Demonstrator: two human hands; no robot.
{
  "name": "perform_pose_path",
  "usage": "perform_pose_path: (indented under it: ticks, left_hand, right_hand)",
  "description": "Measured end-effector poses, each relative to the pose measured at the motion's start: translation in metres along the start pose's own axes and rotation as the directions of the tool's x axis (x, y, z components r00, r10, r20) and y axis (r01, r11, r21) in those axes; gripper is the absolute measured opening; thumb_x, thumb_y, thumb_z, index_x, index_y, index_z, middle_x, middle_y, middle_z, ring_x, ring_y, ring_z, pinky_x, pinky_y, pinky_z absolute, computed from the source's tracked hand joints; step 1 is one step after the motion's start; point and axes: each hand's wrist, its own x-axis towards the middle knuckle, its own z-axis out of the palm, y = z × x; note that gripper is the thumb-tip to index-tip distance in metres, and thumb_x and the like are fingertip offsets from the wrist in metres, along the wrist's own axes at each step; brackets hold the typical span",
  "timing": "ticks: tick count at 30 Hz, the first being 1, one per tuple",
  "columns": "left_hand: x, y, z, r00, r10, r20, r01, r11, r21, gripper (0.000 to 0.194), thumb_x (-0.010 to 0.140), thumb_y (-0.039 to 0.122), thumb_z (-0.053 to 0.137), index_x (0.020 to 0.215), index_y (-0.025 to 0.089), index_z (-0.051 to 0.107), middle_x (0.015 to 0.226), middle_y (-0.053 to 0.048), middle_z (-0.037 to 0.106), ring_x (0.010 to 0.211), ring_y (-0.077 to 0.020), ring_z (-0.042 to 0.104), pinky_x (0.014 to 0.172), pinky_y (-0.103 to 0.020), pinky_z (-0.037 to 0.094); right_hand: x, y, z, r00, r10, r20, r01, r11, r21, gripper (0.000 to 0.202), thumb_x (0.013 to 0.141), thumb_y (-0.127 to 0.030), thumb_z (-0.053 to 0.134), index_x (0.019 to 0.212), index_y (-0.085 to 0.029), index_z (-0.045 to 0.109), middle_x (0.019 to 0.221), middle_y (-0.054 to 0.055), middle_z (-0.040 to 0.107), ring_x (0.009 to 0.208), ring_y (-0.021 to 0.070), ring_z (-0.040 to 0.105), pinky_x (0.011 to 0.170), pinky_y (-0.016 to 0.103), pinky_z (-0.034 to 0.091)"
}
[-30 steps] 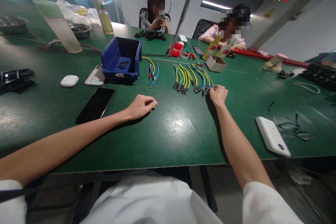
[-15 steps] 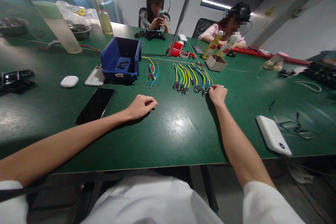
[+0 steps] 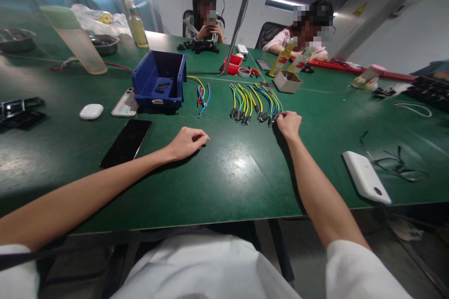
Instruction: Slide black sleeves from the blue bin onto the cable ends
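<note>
Several short yellow, green and blue wires lie in a row on the green table, dark sleeves and ring terminals toward me. My right hand is at the row's right end, its fingers closed on the end of a wire; the fingertips are partly hidden. Resting on the table to the left, my left hand has its fingers curled in and nothing visible in them. Between it and the blue bin lies a small bunch of blue, red and yellow wires. Dark pieces sit inside the bin.
Left of my left hand are a black phone, another phone and a white case. A white device and glasses lie right. Beyond the wires stand a small box and a red tray. Two people sit opposite.
The view has shifted slightly. My right hand stays at the right end of the wire row, and my left hand keeps its place and shape.
</note>
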Motion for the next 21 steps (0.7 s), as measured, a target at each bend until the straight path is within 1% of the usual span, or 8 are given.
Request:
perform_pose_path:
  ticks: [5, 7, 10, 12, 14, 17, 19, 21]
  left_hand:
    - [0.000, 0.000, 0.000, 1.000, -0.017, -0.006, 0.017, 0.999, -0.036, 0.029, 0.088, 0.036, 0.053, 0.085, 0.012, 0.070, 0.059, -0.002, 0.062, 0.051, -0.0098, 0.054, 0.051, -0.019, 0.039]
    - [0.000, -0.002, 0.000, 0.998, -0.041, -0.039, 0.038, 0.997, -0.071, 0.028, 0.087, 0.036, 0.054, 0.092, 0.012, 0.068, 0.061, -0.002, 0.061, 0.053, -0.0105, 0.055, 0.052, -0.020, 0.041]
    - [0.001, -0.004, 0.000, 0.992, -0.075, -0.101, 0.066, 0.993, -0.096, 0.027, 0.086, 0.034, 0.055, 0.099, 0.012, 0.063, 0.064, -0.001, 0.059, 0.053, -0.0098, 0.052, 0.051, -0.020, 0.041]
    - [0.001, -0.004, 0.000, 0.990, -0.082, -0.114, 0.070, 0.992, -0.105, 0.026, 0.085, 0.033, 0.056, 0.102, 0.013, 0.061, 0.070, -0.002, 0.060, 0.053, -0.0092, 0.051, 0.051, -0.021, 0.042]
    - [0.002, -0.004, 0.001, 0.990, -0.074, -0.121, 0.060, 0.991, -0.117, 0.026, 0.084, 0.032, 0.056, 0.103, 0.014, 0.059, 0.078, -0.003, 0.061, 0.058, -0.0102, 0.054, 0.054, -0.022, 0.044]
    - [0.002, -0.006, 0.002, 0.988, -0.039, -0.148, 0.024, 0.994, -0.105, 0.024, 0.079, 0.025, 0.057, 0.102, 0.016, 0.059, 0.085, -0.004, 0.061, 0.071, -0.0136, 0.059, 0.063, -0.025, 0.049]
    - [0.003, -0.007, 0.002, 0.986, -0.012, -0.169, -0.003, 0.996, -0.089, 0.024, 0.075, 0.019, 0.057, 0.099, 0.017, 0.060, 0.084, -0.003, 0.061, 0.075, -0.0147, 0.059, 0.068, -0.027, 0.049]
    - [0.004, -0.009, 0.001, 0.979, 0.008, -0.201, -0.025, 0.997, -0.080, 0.023, 0.073, 0.017, 0.056, 0.096, 0.017, 0.060, 0.082, -0.002, 0.060, 0.074, -0.0146, 0.058, 0.069, -0.027, 0.049]
  right_hand:
    - [0.001, 0.001, 0.001, 1.000, 0.020, 0.005, -0.020, 1.000, -0.004, 0.029, 0.081, -0.021, 0.053, 0.097, -0.012, 0.075, 0.095, 0.018, 0.072, 0.093, 0.0317, 0.066, 0.088, 0.039, 0.048]
    - [0.002, 0.001, 0.002, 1.000, 0.028, 0.004, -0.028, 1.000, -0.012, 0.030, 0.082, -0.022, 0.052, 0.097, -0.011, 0.075, 0.095, 0.019, 0.072, 0.093, 0.0320, 0.066, 0.087, 0.039, 0.048]
    - [0.001, 0.001, 0.004, 0.999, 0.033, 0.004, -0.033, 0.999, -0.001, 0.029, 0.082, -0.021, 0.050, 0.097, -0.010, 0.073, 0.096, 0.020, 0.071, 0.092, 0.0312, 0.064, 0.087, 0.040, 0.047]
    - [0.001, 0.001, 0.004, 0.999, 0.041, -0.011, -0.041, 0.999, 0.015, 0.029, 0.082, -0.022, 0.049, 0.097, -0.010, 0.072, 0.096, 0.020, 0.070, 0.091, 0.0306, 0.064, 0.087, 0.040, 0.047]
    - [0.000, 0.000, 0.003, 0.996, 0.061, -0.059, -0.060, 0.998, 0.022, 0.030, 0.080, -0.021, 0.048, 0.098, -0.010, 0.070, 0.096, 0.020, 0.069, 0.089, 0.0304, 0.063, 0.084, 0.040, 0.047]
    - [0.000, -0.003, -0.001, 0.985, 0.070, -0.161, -0.064, 0.997, 0.044, 0.030, 0.076, -0.018, 0.047, 0.097, -0.011, 0.068, 0.096, 0.020, 0.067, 0.087, 0.0297, 0.062, 0.079, 0.039, 0.046]
    - [-0.001, -0.006, -0.003, 0.977, 0.045, -0.210, -0.030, 0.997, 0.075, 0.027, 0.074, -0.017, 0.047, 0.091, -0.013, 0.067, 0.093, 0.017, 0.067, 0.084, 0.0285, 0.061, 0.077, 0.037, 0.045]
    - [-0.002, -0.010, -0.005, 0.972, 0.011, -0.236, 0.015, 0.994, 0.110, 0.023, 0.073, -0.019, 0.046, 0.086, -0.015, 0.066, 0.086, 0.013, 0.067, 0.079, 0.0269, 0.060, 0.073, 0.036, 0.043]
